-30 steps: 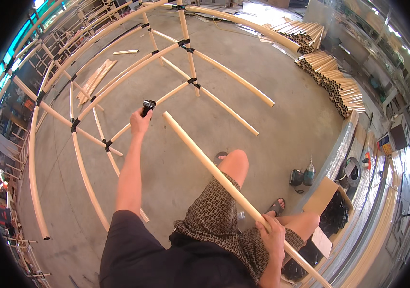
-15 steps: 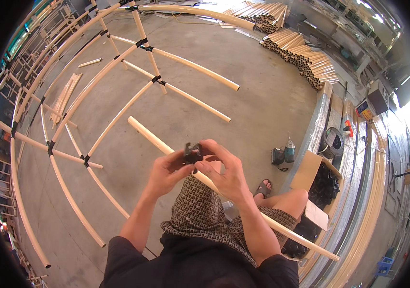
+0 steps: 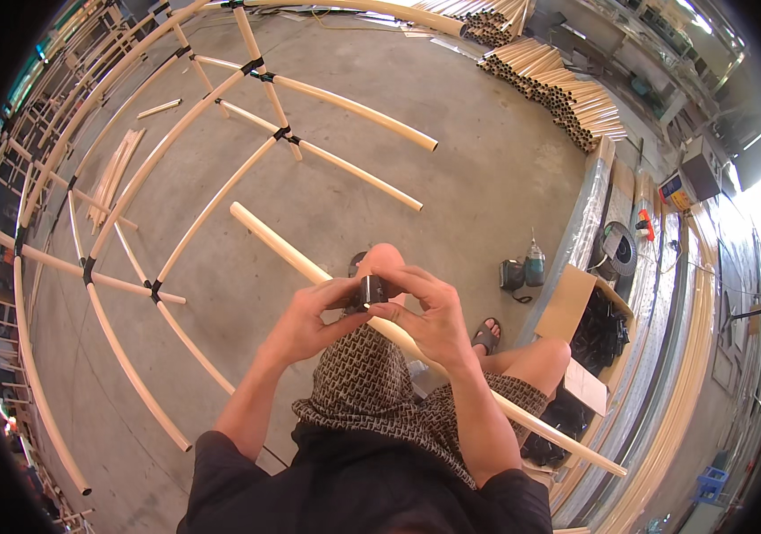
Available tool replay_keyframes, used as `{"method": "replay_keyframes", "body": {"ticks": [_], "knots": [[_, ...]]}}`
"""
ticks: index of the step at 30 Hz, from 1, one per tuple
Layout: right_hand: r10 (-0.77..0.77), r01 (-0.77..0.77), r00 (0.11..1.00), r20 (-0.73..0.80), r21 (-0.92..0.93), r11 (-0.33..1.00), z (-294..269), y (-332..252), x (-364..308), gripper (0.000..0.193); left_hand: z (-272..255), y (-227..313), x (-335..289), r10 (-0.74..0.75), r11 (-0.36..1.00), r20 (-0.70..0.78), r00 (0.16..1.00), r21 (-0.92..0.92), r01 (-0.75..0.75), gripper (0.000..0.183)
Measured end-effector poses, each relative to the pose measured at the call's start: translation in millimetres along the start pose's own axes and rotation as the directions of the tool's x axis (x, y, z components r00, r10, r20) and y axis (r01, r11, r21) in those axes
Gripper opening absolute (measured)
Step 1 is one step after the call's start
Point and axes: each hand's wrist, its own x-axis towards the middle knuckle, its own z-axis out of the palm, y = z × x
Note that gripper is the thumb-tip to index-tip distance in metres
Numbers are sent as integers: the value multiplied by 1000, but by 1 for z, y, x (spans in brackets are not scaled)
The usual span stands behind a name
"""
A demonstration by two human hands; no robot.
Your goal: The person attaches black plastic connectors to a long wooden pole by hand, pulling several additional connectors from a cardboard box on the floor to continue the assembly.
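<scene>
A small black pipe joint [image 3: 370, 291] is pinched between my two hands over my lap. My left hand [image 3: 311, 320] closes on its left side with thumb and fingers. On the opposite side, my right hand [image 3: 431, 313] grips it the same way. The joint's smooth, curved face shows, while the fingers cover its ends. Beneath both hands a long cream-coloured pipe [image 3: 275, 243] lies slantwise across my thighs, from upper left to lower right. Whether the joint touches this pipe, I cannot tell.
Left and ahead stands a frame of cream pipes [image 3: 220, 191] with black joints. To my right, an open carton [image 3: 567, 301] holds black parts, and a cordless drill [image 3: 534, 264] stands on the floor. Stacked pipes [image 3: 558, 98] lie at the far right.
Between my hands the black joint has turned: its open, jaw-like side showed before, and a smooth curved face shows now. My fingers have come closer together around it.
</scene>
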Motion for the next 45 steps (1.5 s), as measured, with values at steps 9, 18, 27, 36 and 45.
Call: {"method": "replay_keyframes", "body": {"ticks": [9, 18, 27, 36, 45], "knots": [[-7, 7, 1000, 13, -18, 1000, -4, 0, -1, 45, 5, 2, -1, -5, 999, -4, 1000, 36, 5, 47], [29, -28, 1000, 0, 106, 994, -2, 5, 0, 47, 3, 7, -1, 13, 998, -6, 1000, 67, -13, 47], [16, -17, 1000, 16, 59, 998, -3, 8, -2, 44, 3, 6, -4, 7, 995, 10, 1000, 103, -8, 51], [31, -33, 999, 23, 95, 995, -1, 6, -1, 41, 0, 5, -5, -15, 994, 12, 1000, 113, 14, 50], [66, -69, 997, 33, 91, 994, 0, 6, -2, 40, -2, 5, -7, -40, 994, 13, 999, 100, 38, 47]]}}
